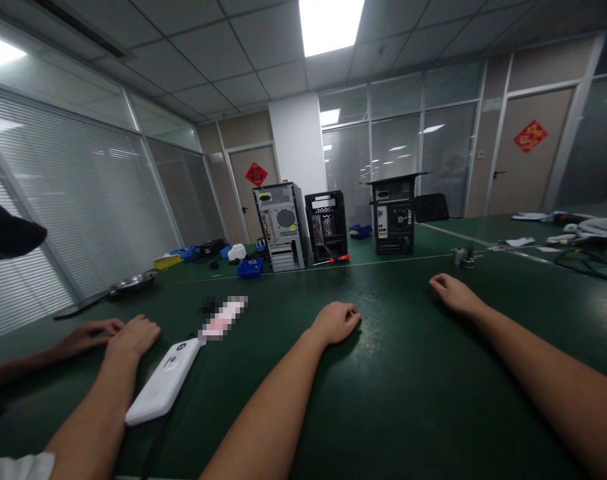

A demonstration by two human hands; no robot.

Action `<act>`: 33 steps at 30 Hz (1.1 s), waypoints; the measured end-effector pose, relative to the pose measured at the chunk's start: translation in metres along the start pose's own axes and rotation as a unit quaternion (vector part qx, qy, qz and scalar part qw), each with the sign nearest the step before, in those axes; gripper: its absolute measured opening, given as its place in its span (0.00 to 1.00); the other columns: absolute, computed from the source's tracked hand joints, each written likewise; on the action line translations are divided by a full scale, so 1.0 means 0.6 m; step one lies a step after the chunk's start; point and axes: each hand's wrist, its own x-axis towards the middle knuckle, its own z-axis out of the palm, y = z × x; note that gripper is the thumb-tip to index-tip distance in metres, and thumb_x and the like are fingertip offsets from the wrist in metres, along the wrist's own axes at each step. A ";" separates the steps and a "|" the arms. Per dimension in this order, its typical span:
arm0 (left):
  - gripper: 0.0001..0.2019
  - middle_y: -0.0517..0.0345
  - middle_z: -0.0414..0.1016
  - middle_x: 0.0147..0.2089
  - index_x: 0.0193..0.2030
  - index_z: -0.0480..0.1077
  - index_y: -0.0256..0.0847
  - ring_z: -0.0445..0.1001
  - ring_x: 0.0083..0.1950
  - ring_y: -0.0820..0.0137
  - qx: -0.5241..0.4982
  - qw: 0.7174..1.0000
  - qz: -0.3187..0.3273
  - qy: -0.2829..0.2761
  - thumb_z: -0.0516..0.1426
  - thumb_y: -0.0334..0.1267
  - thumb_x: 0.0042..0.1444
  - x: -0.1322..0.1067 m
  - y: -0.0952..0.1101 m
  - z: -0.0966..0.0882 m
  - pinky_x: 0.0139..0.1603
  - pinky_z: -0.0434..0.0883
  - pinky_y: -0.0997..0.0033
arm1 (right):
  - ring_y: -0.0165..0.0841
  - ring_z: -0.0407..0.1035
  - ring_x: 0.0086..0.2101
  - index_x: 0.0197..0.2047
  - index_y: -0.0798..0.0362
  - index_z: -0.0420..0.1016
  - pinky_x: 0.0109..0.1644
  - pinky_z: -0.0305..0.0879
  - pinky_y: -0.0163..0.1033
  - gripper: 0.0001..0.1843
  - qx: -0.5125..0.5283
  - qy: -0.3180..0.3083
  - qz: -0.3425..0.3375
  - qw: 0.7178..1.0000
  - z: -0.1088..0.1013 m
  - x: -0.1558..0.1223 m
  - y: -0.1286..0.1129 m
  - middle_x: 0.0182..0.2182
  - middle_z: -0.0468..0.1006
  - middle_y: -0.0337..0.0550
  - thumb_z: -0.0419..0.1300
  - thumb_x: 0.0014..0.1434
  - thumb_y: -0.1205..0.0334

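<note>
screwdriver (340, 258) with a red handle lies at the foot of the middle black computer case (340, 223), its long axis running side to side, shaft toward your left and handle toward your right. it sits beyond your left hand (335, 322), clear of your loosely curled fingers, on the green table (393, 400). your right hand (456, 293) is curled too, near small metal parts (466, 259); whether either hand's fingertips press together cannot be told.

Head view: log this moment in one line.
left hand: curled, over table; right hand: curled, nearest metal parts; screwdriver: before middle case
</note>
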 end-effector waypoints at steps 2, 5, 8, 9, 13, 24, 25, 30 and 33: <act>0.18 0.52 0.81 0.42 0.48 0.77 0.42 0.76 0.42 0.64 -0.004 1.000 0.000 0.000 0.50 0.47 0.67 0.000 0.000 0.000 0.43 0.70 0.69 | 0.38 0.75 0.35 0.46 0.55 0.73 0.38 0.66 0.40 0.18 0.049 0.015 0.020 0.999 0.000 0.005 0.007 0.37 0.83 0.49 0.49 0.65 0.52; 0.18 0.52 0.81 0.42 0.47 0.78 0.41 0.76 0.41 0.64 -0.006 1.000 0.001 0.002 0.50 0.47 0.67 -0.001 0.001 -0.002 0.41 0.69 0.70 | 0.37 0.75 0.33 0.47 0.56 0.72 0.38 0.65 0.40 0.18 0.090 0.040 0.053 0.994 0.001 0.011 0.013 0.36 0.83 0.49 0.50 0.64 0.52; 0.17 0.52 0.81 0.42 0.47 0.78 0.41 0.76 0.42 0.64 -0.003 1.000 0.003 0.000 0.50 0.46 0.67 0.000 0.002 -0.002 0.42 0.70 0.69 | 0.38 0.74 0.33 0.49 0.56 0.71 0.38 0.65 0.41 0.18 0.095 0.055 0.063 0.992 0.004 0.018 0.023 0.36 0.84 0.49 0.51 0.64 0.53; 0.17 0.52 0.81 0.42 0.47 0.78 0.41 0.77 0.42 0.64 -0.001 1.000 0.004 -0.001 0.51 0.46 0.67 0.000 0.002 -0.001 0.43 0.70 0.69 | 0.38 0.74 0.33 0.49 0.56 0.71 0.39 0.65 0.42 0.18 0.093 0.060 0.061 0.992 0.006 0.021 0.027 0.37 0.84 0.49 0.51 0.64 0.54; 0.17 0.52 0.81 0.43 0.47 0.78 0.41 0.77 0.43 0.64 0.005 1.000 0.005 -0.005 0.51 0.46 0.67 0.002 0.000 0.002 0.45 0.70 0.68 | 0.38 0.74 0.36 0.50 0.55 0.71 0.41 0.66 0.42 0.18 0.090 0.070 0.058 0.992 0.012 0.031 0.041 0.39 0.83 0.49 0.51 0.64 0.54; 0.16 0.53 0.81 0.40 0.48 0.78 0.41 0.77 0.41 0.64 0.012 1.000 0.005 -0.004 0.51 0.45 0.66 0.000 0.003 0.000 0.45 0.70 0.68 | 0.41 0.73 0.42 0.51 0.55 0.72 0.45 0.65 0.43 0.19 0.081 0.068 0.067 0.992 0.005 0.027 0.016 0.48 0.80 0.53 0.50 0.64 0.54; 0.16 0.53 0.81 0.40 0.48 0.78 0.41 0.76 0.41 0.64 0.014 1.000 0.005 -0.004 0.51 0.45 0.66 0.000 0.003 0.000 0.45 0.70 0.68 | 0.41 0.73 0.43 0.52 0.54 0.72 0.45 0.65 0.43 0.19 0.080 0.069 0.067 0.992 0.001 0.025 0.014 0.49 0.79 0.54 0.50 0.65 0.53; 0.16 0.53 0.81 0.41 0.47 0.78 0.42 0.76 0.43 0.64 0.012 1.000 0.005 0.002 0.51 0.44 0.66 -0.001 0.004 -0.002 0.46 0.70 0.68 | 0.45 0.72 0.47 0.53 0.52 0.74 0.46 0.64 0.44 0.25 0.025 0.097 0.075 0.992 -0.037 0.010 0.000 0.51 0.78 0.54 0.50 0.64 0.45; 0.16 0.53 0.81 0.41 0.47 0.78 0.42 0.76 0.42 0.63 0.005 1.000 0.002 -0.002 0.52 0.45 0.66 -0.002 0.007 -0.006 0.45 0.70 0.68 | 0.48 0.72 0.45 0.51 0.52 0.77 0.46 0.64 0.46 0.28 -0.028 0.137 0.085 0.987 -0.069 -0.003 -0.007 0.46 0.79 0.57 0.47 0.64 0.42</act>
